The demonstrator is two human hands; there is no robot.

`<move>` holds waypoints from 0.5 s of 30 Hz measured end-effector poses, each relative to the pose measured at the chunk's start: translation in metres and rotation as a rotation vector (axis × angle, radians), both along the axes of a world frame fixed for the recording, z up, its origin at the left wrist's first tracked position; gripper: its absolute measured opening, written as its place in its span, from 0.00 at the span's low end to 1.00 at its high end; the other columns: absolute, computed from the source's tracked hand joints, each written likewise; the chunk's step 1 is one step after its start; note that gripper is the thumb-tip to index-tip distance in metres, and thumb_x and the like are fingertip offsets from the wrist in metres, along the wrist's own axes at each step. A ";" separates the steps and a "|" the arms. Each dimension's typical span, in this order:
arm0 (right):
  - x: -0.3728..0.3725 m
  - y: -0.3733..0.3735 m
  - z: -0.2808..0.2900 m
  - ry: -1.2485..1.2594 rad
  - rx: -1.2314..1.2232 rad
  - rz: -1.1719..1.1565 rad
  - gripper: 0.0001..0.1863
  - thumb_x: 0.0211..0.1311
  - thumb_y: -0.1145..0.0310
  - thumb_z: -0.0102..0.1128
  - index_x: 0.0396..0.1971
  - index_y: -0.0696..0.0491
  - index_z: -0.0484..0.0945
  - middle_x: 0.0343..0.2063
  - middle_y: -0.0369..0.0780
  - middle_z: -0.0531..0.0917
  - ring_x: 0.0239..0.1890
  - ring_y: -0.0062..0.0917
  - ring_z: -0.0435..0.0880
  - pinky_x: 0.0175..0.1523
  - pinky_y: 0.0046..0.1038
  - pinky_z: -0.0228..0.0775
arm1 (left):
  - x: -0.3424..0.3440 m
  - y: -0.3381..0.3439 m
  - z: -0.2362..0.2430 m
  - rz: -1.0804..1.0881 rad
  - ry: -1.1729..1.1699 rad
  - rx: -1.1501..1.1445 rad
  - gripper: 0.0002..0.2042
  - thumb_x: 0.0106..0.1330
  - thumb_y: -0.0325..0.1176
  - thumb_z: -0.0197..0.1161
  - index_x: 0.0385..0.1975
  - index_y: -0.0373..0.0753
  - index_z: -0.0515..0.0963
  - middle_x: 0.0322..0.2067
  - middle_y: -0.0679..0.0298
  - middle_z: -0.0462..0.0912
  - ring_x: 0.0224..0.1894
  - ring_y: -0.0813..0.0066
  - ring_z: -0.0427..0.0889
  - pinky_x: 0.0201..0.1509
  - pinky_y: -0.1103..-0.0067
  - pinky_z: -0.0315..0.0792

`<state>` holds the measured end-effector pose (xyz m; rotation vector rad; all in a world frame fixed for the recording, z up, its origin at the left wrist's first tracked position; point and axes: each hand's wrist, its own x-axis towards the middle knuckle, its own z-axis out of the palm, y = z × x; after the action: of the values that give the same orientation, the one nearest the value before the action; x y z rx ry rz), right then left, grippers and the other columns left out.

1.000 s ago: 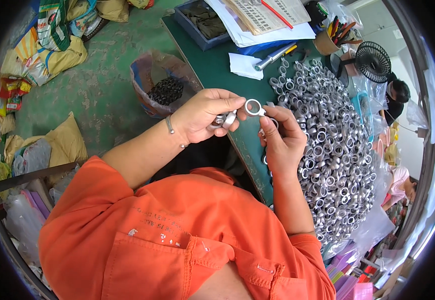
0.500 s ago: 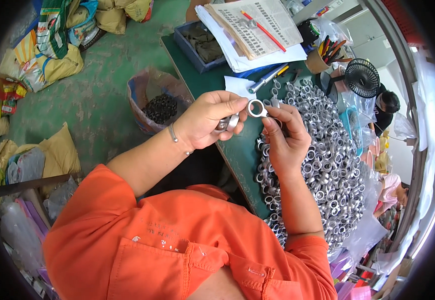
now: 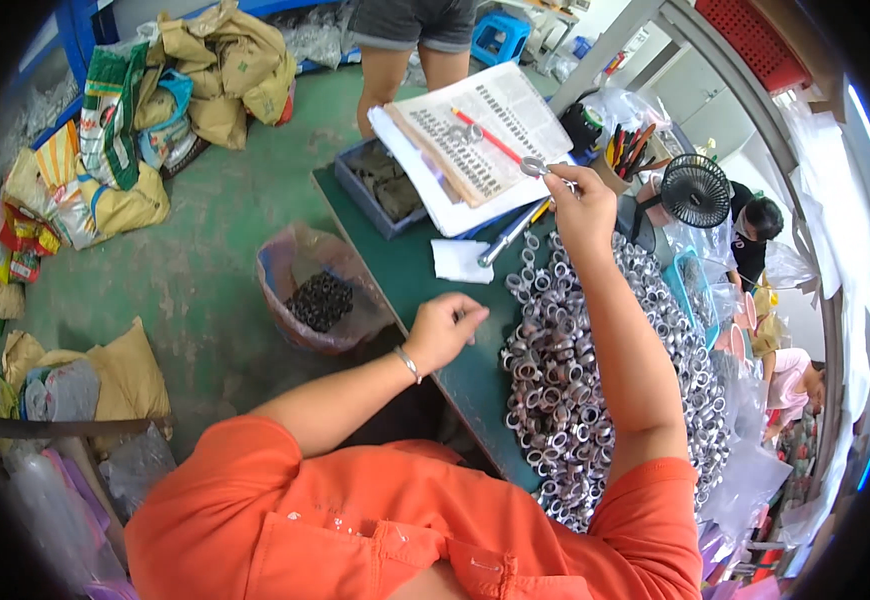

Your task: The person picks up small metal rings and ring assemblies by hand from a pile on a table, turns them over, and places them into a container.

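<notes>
My right hand (image 3: 585, 212) is raised over the far part of the table, pinching a small silver metal ring (image 3: 532, 166) at its fingertips. Behind that ring lie a newspaper (image 3: 525, 110) and a red pencil (image 3: 493, 138). Closer to me, my left hand (image 3: 443, 332) hovers by the table's left edge with its fingers curled in. Whatever it may hold is hidden. A large heap of similar metal rings (image 3: 565, 370) spreads under my right forearm, and a few lie loose at its far left border.
On the green table (image 3: 400, 270) are a blue tray (image 3: 385, 190), white paper (image 3: 460, 260), a pen (image 3: 508, 238), a tool cup (image 3: 615, 165) and a black fan (image 3: 695, 190). A lined bin of dark parts (image 3: 320, 300) stands left. People are around: one beyond the table, others at right.
My hands have come apart. The right one moved away from me with a ring towards the newspaper; the left drew back nearer my body. A person's legs now show beyond the table.
</notes>
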<state>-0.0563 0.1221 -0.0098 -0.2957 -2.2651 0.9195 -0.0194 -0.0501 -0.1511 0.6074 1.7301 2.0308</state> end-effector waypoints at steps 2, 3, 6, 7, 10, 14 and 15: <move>-0.025 0.020 0.000 0.023 0.124 -0.033 0.08 0.49 0.73 0.62 0.30 0.60 0.79 0.21 0.36 0.77 0.16 0.15 0.72 0.23 0.18 0.64 | 0.001 -0.003 0.002 0.002 0.225 -0.024 0.05 0.57 0.28 0.60 0.25 0.33 0.76 0.22 0.64 0.75 0.17 0.80 0.76 0.21 0.85 0.68; -0.038 0.030 -0.002 0.022 0.074 -0.045 0.09 0.48 0.73 0.62 0.30 0.59 0.79 0.22 0.36 0.78 0.17 0.15 0.73 0.23 0.18 0.65 | 0.002 -0.003 0.004 -0.002 0.234 -0.031 0.04 0.56 0.27 0.60 0.25 0.32 0.76 0.22 0.63 0.75 0.17 0.80 0.76 0.21 0.84 0.68; -0.067 0.049 -0.002 0.017 0.044 -0.081 0.09 0.48 0.72 0.62 0.31 0.58 0.80 0.25 0.39 0.79 0.18 0.17 0.74 0.24 0.19 0.66 | 0.003 -0.003 0.006 0.001 0.237 -0.035 0.04 0.56 0.27 0.60 0.25 0.32 0.76 0.22 0.63 0.75 0.17 0.79 0.76 0.21 0.84 0.68; -0.075 0.054 -0.001 0.005 0.061 -0.110 0.09 0.47 0.72 0.63 0.31 0.58 0.80 0.26 0.40 0.79 0.20 0.19 0.76 0.26 0.21 0.68 | 0.003 -0.002 0.006 0.004 0.223 -0.036 0.04 0.56 0.26 0.60 0.25 0.32 0.76 0.22 0.63 0.75 0.17 0.79 0.76 0.21 0.84 0.68; -0.102 0.065 -0.017 0.017 0.186 -0.134 0.09 0.46 0.71 0.63 0.30 0.56 0.81 0.27 0.43 0.80 0.26 0.26 0.78 0.33 0.24 0.69 | 0.002 -0.004 0.006 0.016 0.236 -0.042 0.04 0.56 0.26 0.60 0.25 0.32 0.76 0.22 0.63 0.75 0.17 0.79 0.76 0.21 0.84 0.68; -0.119 0.062 -0.028 -0.086 0.250 -0.147 0.10 0.44 0.70 0.64 0.30 0.54 0.81 0.30 0.46 0.79 0.34 0.34 0.78 0.42 0.28 0.69 | 0.002 -0.002 -0.002 0.035 0.313 -0.042 0.04 0.56 0.26 0.60 0.24 0.32 0.76 0.22 0.63 0.75 0.17 0.79 0.76 0.21 0.84 0.68; -0.121 0.061 -0.030 -0.080 0.288 -0.148 0.09 0.44 0.70 0.63 0.29 0.55 0.81 0.30 0.46 0.79 0.33 0.34 0.79 0.41 0.28 0.69 | 0.002 -0.002 -0.003 0.036 0.309 -0.047 0.04 0.56 0.26 0.60 0.24 0.32 0.76 0.22 0.63 0.75 0.17 0.79 0.76 0.21 0.84 0.68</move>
<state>-0.1768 0.1829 -0.0399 -0.3696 -2.3749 0.5055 -0.0175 -0.0519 -0.1536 0.9212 1.9669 1.9960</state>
